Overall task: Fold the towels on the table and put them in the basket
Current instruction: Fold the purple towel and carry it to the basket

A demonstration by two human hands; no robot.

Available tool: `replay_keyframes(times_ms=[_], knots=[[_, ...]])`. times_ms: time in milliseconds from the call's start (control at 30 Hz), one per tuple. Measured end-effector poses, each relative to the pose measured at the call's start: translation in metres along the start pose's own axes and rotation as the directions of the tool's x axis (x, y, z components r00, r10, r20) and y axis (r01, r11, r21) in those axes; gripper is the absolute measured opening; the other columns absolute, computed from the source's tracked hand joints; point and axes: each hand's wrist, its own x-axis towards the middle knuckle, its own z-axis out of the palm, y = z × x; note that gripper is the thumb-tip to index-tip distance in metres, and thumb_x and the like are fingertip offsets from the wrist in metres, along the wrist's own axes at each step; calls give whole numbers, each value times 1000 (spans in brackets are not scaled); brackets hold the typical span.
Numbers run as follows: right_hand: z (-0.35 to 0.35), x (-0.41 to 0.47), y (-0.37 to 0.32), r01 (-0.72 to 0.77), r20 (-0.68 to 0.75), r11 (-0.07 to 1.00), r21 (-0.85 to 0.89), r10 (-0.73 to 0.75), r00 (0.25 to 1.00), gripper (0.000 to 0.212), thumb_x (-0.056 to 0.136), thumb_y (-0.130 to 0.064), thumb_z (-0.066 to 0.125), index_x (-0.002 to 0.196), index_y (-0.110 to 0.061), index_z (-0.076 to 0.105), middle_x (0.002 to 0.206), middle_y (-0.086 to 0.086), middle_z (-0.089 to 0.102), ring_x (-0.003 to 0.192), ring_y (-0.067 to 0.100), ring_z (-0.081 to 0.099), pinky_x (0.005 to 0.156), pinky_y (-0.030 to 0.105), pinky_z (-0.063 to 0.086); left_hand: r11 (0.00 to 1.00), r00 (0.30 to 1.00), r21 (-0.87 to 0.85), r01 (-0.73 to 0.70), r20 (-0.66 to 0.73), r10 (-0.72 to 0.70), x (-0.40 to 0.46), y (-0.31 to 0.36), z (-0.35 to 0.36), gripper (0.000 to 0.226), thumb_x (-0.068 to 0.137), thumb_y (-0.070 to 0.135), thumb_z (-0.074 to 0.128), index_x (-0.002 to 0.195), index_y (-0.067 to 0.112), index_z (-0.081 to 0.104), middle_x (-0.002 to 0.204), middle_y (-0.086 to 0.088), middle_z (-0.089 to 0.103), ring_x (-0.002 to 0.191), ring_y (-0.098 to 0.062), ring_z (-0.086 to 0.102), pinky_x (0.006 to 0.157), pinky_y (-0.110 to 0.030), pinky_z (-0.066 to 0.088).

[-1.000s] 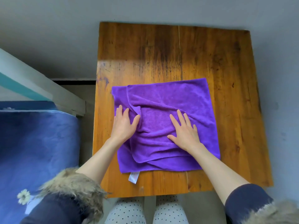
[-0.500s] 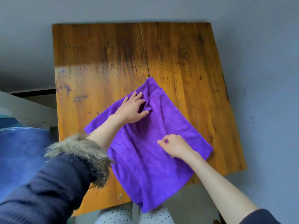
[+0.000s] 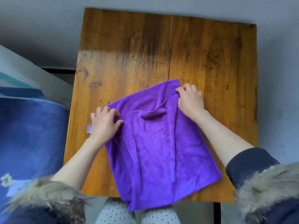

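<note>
While I watch from the head camera, the purple towel (image 3: 158, 147) lies folded and skewed on the near half of the wooden table (image 3: 210, 62), its near corner hanging over the table's front edge above the person's spotted trousers (image 3: 113, 214). My left hand (image 3: 104, 123) pinches the towel's far left corner, thumb on top of the cloth and fingers curled round the edge. My right hand (image 3: 190, 101) pinches the far right corner the same way, fingers bent over the hem. Between the two hands the upper layer's edge sags into a small pocket. A white label (image 3: 89, 128) pokes out just left of the left hand. Fur-trimmed dark sleeves (image 3: 265, 183) frame both forearms. Blue bedding (image 3: 30, 135) sits left of the table.
</note>
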Motion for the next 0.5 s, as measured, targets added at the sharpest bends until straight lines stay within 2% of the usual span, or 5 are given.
replay_keyframes(times_ms=[133, 233, 300, 400, 500], knots=[[-2, 3, 7, -27, 15, 998, -65, 28, 999, 26, 91, -20, 52, 115, -10, 56, 120, 12, 52, 117, 31, 40, 92, 43, 33, 992, 990, 50, 114, 82, -118, -5, 1, -5, 25, 85, 36, 64, 99, 15, 65, 102, -7, 57, 108, -30, 42, 89, -41, 28], [-10, 5, 13, -80, 76, 993, 88, 73, 994, 22, 91, -18, 53, 109, -9, 61, 119, 14, 55, 117, 32, 42, 94, 43, 36, 941, 975, -280, 192, 166, -150, -7, 2, -13, 13, 86, 27, 65, 87, 14, 63, 89, 0, 62, 94, -22, 56, 79, -30, 37], [-17, 4, 14, -94, 37, 964, 249, 88, 995, 18, 91, -15, 53, 103, -9, 65, 115, 15, 56, 114, 32, 44, 93, 38, 37, 793, 956, -544, 275, 240, -167, -9, -1, -22, 9, 85, 23, 66, 82, 15, 65, 82, 4, 65, 81, -12, 60, 75, -24, 43], [-33, -3, 13, -108, -14, 862, 495, 133, 991, 11, 89, -14, 57, 93, -11, 66, 101, 8, 60, 100, 22, 52, 83, 24, 34, 511, 933, -782, 358, 327, -152, -16, -4, -37, 4, 87, 15, 64, 84, 16, 67, 79, 6, 65, 72, -2, 57, 71, -17, 46], [-46, -12, 12, -93, -12, 628, 773, 161, 987, 12, 86, -6, 58, 81, -17, 63, 82, -1, 62, 77, 3, 57, 74, 17, 42, 133, 913, -903, 408, 404, -58, -22, -8, -53, 12, 75, 21, 71, 83, 14, 69, 76, 4, 65, 69, -7, 58, 61, -16, 49]])
